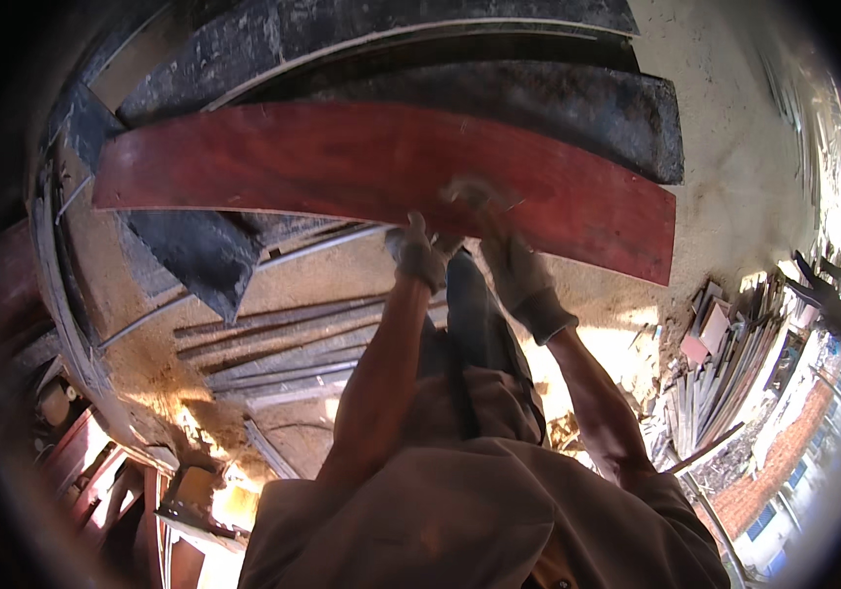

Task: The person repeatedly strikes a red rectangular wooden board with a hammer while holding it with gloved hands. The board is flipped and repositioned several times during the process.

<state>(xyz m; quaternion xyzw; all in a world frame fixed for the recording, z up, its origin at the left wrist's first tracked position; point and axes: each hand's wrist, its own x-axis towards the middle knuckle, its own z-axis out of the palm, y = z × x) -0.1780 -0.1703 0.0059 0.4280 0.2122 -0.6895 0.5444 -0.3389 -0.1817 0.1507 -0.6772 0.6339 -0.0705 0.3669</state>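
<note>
A long red board (342,162) lies across in front of me, its near edge at my hands. My left hand (418,253), in a grey work glove, grips that near edge from below. Just to its right, my right hand (514,260), also gloved, closes on the same edge, fingers up on the board's face. Both forearms come up from the lower edge over my tan clothing.
Dark, dirty boards (558,108) lie stacked behind the red one. Thin metal strips (283,358) rest on the sandy ground (734,147) below left. A pile of planks and scrap (725,363) sits at the right. Red boards (86,461) lean at the lower left.
</note>
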